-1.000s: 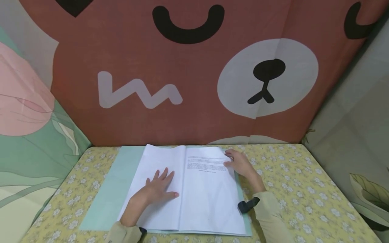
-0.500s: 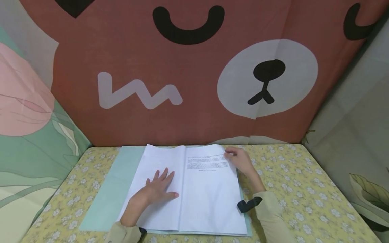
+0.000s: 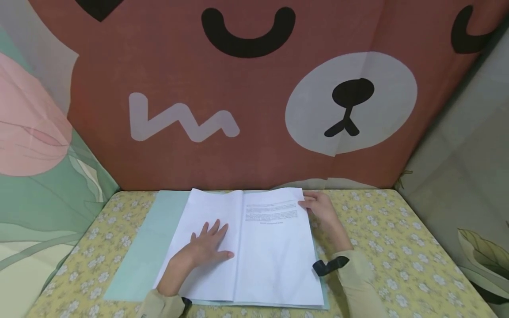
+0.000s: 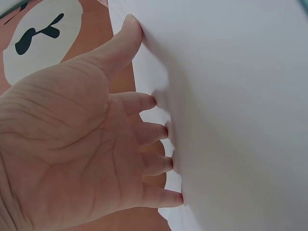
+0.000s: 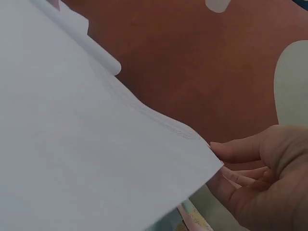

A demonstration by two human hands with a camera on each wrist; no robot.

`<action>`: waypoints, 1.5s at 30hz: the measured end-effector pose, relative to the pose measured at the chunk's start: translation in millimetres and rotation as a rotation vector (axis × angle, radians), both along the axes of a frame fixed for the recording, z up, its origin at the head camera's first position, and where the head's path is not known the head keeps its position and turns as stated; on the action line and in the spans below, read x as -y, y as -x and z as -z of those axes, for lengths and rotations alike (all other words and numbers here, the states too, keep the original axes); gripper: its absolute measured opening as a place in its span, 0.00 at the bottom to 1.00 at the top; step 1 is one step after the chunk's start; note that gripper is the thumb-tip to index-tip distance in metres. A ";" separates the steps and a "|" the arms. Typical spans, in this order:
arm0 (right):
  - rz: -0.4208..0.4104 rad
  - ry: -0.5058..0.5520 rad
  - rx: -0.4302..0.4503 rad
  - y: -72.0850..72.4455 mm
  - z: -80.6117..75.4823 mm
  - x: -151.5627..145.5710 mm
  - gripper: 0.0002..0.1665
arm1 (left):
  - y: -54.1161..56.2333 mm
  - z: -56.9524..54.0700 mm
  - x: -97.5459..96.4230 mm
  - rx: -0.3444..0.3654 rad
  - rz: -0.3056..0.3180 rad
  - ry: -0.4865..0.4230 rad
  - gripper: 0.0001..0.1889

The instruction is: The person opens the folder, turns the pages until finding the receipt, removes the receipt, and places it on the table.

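A stack of white printed sheets lies spread like a book in a pale green folder. Short lines of black print run across the upper part of the right page; the left page looks blank. My left hand rests on the left page with its fingers spread, and in the left wrist view its fingertips touch the paper. At the top right, my right hand pinches the right page near its corner. Its thumb lies on the paper's edge in the right wrist view, with the other fingers behind the sheet.
A yellow flowered cloth covers the table under the folder. Behind it hangs a reddish-brown backdrop with a cartoon bear, and patterned fabric closes off the sides. Black straps with small mounts sit at the cuffs.
My right hand has shifted a little up and to the right, drawing the page's upper right corner outward so it stands straighter. My left hand has stayed in place.
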State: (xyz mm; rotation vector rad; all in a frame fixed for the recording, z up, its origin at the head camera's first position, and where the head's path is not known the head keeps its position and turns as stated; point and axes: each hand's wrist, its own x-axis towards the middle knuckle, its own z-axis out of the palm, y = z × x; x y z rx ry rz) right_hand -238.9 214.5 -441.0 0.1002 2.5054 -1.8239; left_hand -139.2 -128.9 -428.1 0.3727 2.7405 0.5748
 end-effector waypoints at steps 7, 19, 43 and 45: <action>-0.029 0.047 0.031 -0.8 -6.4 -0.3 0.23 | -0.2 -1.4 0.4 -0.009 0.000 0.006 0.45; -0.002 -0.002 0.007 0.3 -0.6 -1.3 0.21 | -1.7 -0.9 0.3 -0.014 0.001 -0.006 0.45; -0.234 0.317 0.110 -2.0 -7.9 -12.9 0.26 | -1.1 -1.0 0.9 -0.013 0.007 -0.018 0.45; -0.263 0.400 0.133 -1.9 -8.2 -11.0 0.28 | -1.5 -1.7 1.6 -0.014 0.015 -0.020 0.45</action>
